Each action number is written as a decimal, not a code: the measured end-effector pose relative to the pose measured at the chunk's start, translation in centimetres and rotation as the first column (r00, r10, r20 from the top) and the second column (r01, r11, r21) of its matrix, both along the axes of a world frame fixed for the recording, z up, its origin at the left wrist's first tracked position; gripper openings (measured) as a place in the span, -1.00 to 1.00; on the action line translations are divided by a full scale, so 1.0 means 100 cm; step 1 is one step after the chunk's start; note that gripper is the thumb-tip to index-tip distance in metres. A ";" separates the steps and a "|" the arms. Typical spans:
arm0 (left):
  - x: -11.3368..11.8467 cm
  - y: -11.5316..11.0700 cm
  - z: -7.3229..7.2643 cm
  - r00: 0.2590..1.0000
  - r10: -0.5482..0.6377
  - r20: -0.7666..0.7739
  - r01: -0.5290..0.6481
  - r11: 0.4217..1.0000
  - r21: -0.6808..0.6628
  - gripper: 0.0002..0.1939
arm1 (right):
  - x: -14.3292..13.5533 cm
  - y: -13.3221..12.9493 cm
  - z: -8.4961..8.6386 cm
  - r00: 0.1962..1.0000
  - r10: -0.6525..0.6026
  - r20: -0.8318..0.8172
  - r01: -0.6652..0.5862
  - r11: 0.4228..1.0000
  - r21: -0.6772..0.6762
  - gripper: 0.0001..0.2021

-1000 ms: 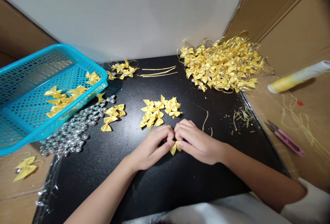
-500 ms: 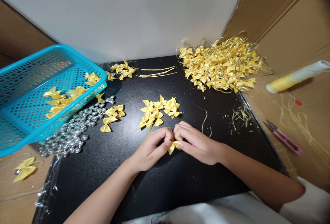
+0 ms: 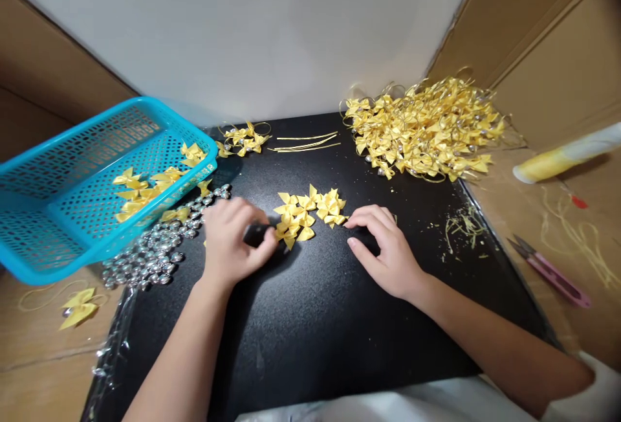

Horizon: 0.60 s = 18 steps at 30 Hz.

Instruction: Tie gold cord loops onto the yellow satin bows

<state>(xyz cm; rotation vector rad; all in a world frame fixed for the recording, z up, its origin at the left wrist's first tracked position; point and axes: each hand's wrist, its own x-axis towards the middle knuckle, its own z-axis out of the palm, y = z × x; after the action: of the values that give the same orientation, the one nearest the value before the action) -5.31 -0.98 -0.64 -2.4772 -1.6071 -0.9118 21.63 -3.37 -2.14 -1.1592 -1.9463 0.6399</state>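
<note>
Black speckled tabletop bears three thin gold cords and one overlapping cluster of yellow ribbon bows, lying between the left hand and right hand, both with thumb and forefinger parted.

- Glare pales the table.
- The wall is dim grey.
- The left hand blurs slightly.
- The cardboard is dark at upper right.
- The tube looks soft.
</note>
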 end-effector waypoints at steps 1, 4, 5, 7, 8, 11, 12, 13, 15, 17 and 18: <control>0.002 0.000 0.002 0.993 -0.084 -0.086 0.075 0.991 -0.111 -0.85 | 0.000 0.000 0.000 1.000 -0.003 -0.002 0.003 1.000 0.002 -0.86; 0.001 0.002 0.004 0.963 -0.200 -0.183 0.132 0.935 -0.330 -0.81 | 0.000 0.000 -0.002 1.000 -0.008 0.001 0.008 1.000 -0.003 -0.86; 0.000 0.003 0.004 0.960 -0.216 -0.180 0.141 0.923 -0.359 -0.84 | 0.000 -0.001 -0.002 1.000 -0.008 0.003 0.008 1.000 -0.006 -0.86; -0.002 0.005 0.002 0.959 -0.240 -0.149 0.167 0.907 -0.387 -0.88 | 0.000 -0.001 -0.003 1.000 -0.004 0.003 0.004 1.000 -0.009 -0.85; -0.002 0.005 0.002 0.960 -0.253 -0.116 0.190 0.899 -0.394 -0.88 | 0.000 -0.001 -0.003 1.000 -0.002 0.000 0.002 1.000 -0.007 -0.85; 0.002 0.001 0.000 0.968 -0.225 0.113 0.252 0.883 -0.396 -0.88 | 0.000 -0.001 -0.001 1.000 0.003 -0.023 -0.002 1.000 0.002 -0.85; 0.006 -0.002 -0.001 0.954 -0.180 0.239 0.266 0.877 -0.400 -0.89 | -0.001 -0.001 0.000 0.999 0.013 -0.038 -0.012 1.000 0.004 -0.85; 0.012 -0.006 -0.001 0.920 -0.116 0.373 0.276 0.868 -0.412 -0.88 | -0.002 -0.001 0.001 0.998 0.031 -0.060 -0.031 1.000 0.001 -0.86; 0.029 -0.016 -0.004 0.782 0.041 0.621 0.338 0.810 -0.479 -0.85 | -0.004 -0.003 0.002 0.988 0.091 -0.128 -0.096 0.995 -0.036 -0.86; 0.048 -0.026 -0.008 0.630 0.200 0.750 0.431 0.713 -0.553 -0.81 | -0.007 -0.005 0.002 0.964 0.150 -0.221 -0.175 0.979 -0.100 -0.87; 0.057 -0.031 -0.010 0.559 0.251 0.790 0.483 0.676 -0.557 -0.80 | -0.008 -0.006 0.002 0.952 0.162 -0.260 -0.202 0.970 -0.134 -0.89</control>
<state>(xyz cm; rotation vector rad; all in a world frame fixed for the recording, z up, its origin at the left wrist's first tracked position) 0.38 -4.09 -1.67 -2.8422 -2.5086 -2.0926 20.85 -3.94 -1.94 -0.9470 -1.8252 1.0063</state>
